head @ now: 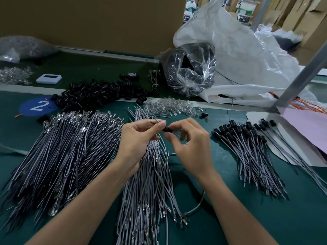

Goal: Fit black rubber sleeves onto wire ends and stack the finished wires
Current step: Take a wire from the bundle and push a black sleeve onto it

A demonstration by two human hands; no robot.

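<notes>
Nearest me, a loose bundle of grey wires point(150, 188) fans out on the green worktop point(230, 206), its metal terminals at the near end. Above its far part my two hands meet. My left hand point(139, 138) has its fingers point(159, 125) curled in, thumb and forefinger pinching the end of one wire point(161, 138), which trails down toward the bundle. My right hand point(191, 144) is narrowed too, its fingers point(178, 123) pinching a black rubber sleeve point(167, 129) by its right end. The sleeve sits between both sets of fingertips, touching my left thumb tip. I cannot tell how far the wire has entered it.

To the left lies a big pile of bare wires point(62, 147). To the right, well apart from my hands, lies the stack of finished wires point(251, 156), their black sleeves at the far end.

Farther off are a heap of clear plastic parts point(171, 106), a heap of loose black sleeves point(99, 92) and a blue round sticker point(38, 106) marked 2. Beyond those stand a clear bag of black parts point(189, 71) and a white sack point(238, 50).
</notes>
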